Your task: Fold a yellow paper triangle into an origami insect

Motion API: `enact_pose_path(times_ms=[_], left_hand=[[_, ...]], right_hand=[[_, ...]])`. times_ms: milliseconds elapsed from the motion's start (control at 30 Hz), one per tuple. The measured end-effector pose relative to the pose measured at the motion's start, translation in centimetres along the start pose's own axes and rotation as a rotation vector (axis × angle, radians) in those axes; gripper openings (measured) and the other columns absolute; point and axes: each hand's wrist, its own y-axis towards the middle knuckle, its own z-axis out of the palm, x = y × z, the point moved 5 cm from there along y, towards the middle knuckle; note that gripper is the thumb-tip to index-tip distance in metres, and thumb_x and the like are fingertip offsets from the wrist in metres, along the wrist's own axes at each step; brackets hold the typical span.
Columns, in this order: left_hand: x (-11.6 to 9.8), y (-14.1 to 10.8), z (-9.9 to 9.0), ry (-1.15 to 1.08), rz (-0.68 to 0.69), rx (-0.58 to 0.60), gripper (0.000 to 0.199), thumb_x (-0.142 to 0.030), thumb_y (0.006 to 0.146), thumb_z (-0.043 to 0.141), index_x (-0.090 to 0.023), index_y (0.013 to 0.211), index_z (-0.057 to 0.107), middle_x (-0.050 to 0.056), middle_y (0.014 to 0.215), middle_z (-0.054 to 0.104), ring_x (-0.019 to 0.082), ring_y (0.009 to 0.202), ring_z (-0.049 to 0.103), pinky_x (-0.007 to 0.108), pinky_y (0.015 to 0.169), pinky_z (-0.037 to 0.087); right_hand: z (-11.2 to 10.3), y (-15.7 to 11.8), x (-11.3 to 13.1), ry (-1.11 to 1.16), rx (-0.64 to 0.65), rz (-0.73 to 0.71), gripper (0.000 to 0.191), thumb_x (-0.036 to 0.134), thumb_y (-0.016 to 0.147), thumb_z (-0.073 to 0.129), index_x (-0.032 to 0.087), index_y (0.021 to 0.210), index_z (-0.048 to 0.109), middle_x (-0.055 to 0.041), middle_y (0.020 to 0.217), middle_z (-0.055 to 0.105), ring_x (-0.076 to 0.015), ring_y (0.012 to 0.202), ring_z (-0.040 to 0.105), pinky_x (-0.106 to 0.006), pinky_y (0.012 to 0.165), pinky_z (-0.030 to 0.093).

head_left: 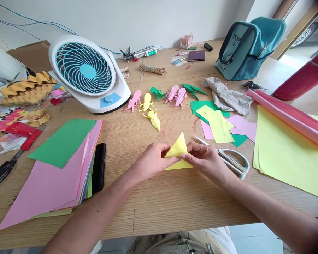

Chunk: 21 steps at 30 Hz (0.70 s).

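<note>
Bare forearms [95, 211] over wooden table [148, 208], hands [154, 160] [208, 161] pinching folded yellow paper [178, 146], white fan [88, 71] near pale wall [159, 21]

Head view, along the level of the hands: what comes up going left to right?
Black-handled scissors, stack of coloured paper, flat black object, left hand, folded yellow paper, right hand, large yellow sheets.

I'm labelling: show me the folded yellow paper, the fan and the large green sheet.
Folded yellow paper [178, 147]: head view, upper part.
Fan [88, 71]: head view, central hub.
Large green sheet [64, 141]: head view, middle.
</note>
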Motion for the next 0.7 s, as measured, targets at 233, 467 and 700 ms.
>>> enact_pose_path(times_ms=[233, 467, 700], left_hand=[[0.1, -0.1, -1.1, 0.087, -0.013, 0.055, 0.014, -0.03, 0.082, 0.067, -0.018, 0.088, 0.072, 0.002, 0.083, 0.071, 0.017, 0.077, 0.065, 0.024, 0.065, 0.048], [2.0, 0.0, -2.0, 0.185, -0.047, -0.036, 0.022, -0.025, 0.077, 0.073, -0.019, 0.096, 0.065, 0.0, 0.081, 0.07, 0.016, 0.073, 0.066, 0.023, 0.062, 0.046], [0.6, -2.3, -0.5, 0.761, 0.325, -0.267, 0.02, -0.015, 0.089, 0.065, -0.019, 0.108, 0.066, 0.008, 0.11, 0.068, 0.024, 0.106, 0.062, 0.039, 0.093, 0.049]], right_hand=[[-0.1, -0.2, 0.1, -0.099, 0.049, 0.042, 0.042, 0.06, 0.085, 0.064, 0.019, 0.077, 0.063, -0.0002, 0.068, 0.06, -0.0125, 0.059, 0.05, -0.026, 0.051, 0.038], [-2.5, -0.8, 1.9, -0.859, -0.098, -0.149, 0.049, 0.042, 0.091, 0.06, 0.022, 0.052, 0.039, 0.0039, 0.05, 0.039, -0.0099, 0.047, 0.029, -0.029, 0.048, 0.022], [0.8, -2.7, 3.0, -1.016, 0.097, -0.565, 0.023, 0.021, 0.1, 0.045, 0.017, 0.102, 0.067, -0.011, 0.098, 0.067, -0.0199, 0.085, 0.061, -0.034, 0.075, 0.05]])
